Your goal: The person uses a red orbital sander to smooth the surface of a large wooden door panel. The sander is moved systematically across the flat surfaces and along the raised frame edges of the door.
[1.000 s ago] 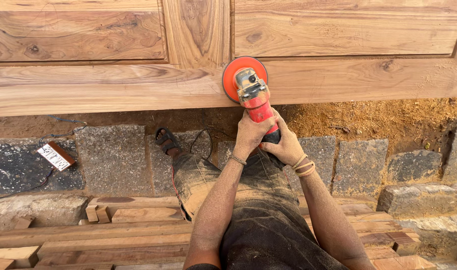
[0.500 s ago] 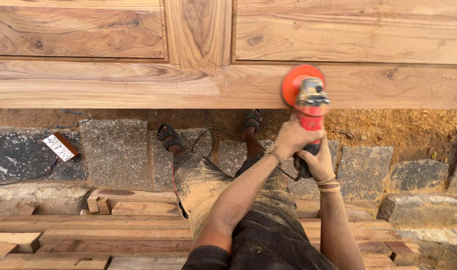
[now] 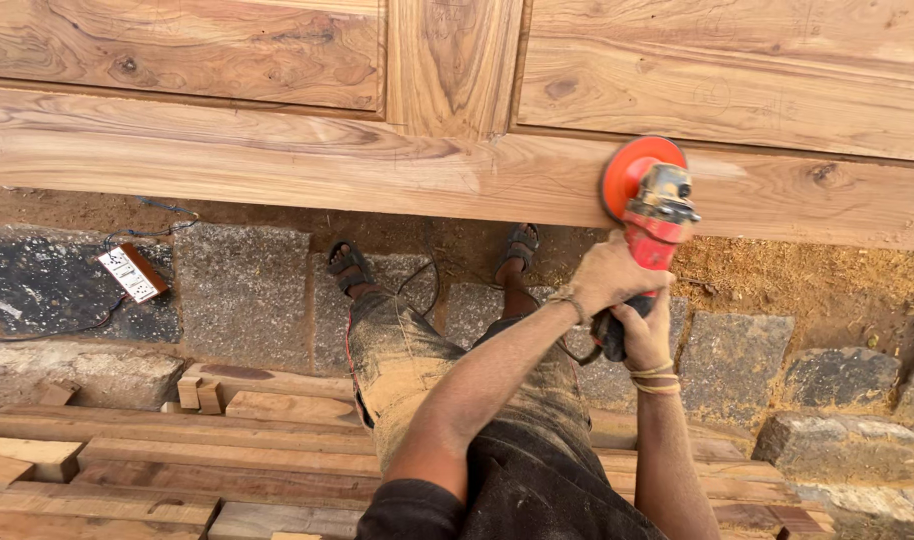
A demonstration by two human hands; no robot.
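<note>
On the lower rail of the wooden door frame [image 3: 277,165], right of its centre upright, we have the angle grinder [image 3: 649,215] with its orange disc [image 3: 627,175] flat against the face of the wood. The door stands on edge above the stone paving [image 3: 242,290], so the tool is held out in front of us, body pointing back toward us from the rail.

Two-hand grip looks like it is for control: disc face needs even contact with the rail. Left hand [image 3: 605,275] is clenched over the red body just below the gear head, fingers wrapped round, none spread. Right hand [image 3: 642,335] is closed round the rear handle, below the left hand, with wrist bands just below it. How hard the fingers press, cannot tell. Switch position is hidden under the hands.

The tool's cord [image 3: 422,285] loops under the rail between our sandalled feet [image 3: 347,262]. A white socket board [image 3: 132,272] lies on the paving well left of the rail's centre upright, wire attached. Timber offcuts [image 3: 177,470] are stacked below the rail, on our near side. Sawdust [image 3: 807,275] is piled under the rail, right of the grinder.
</note>
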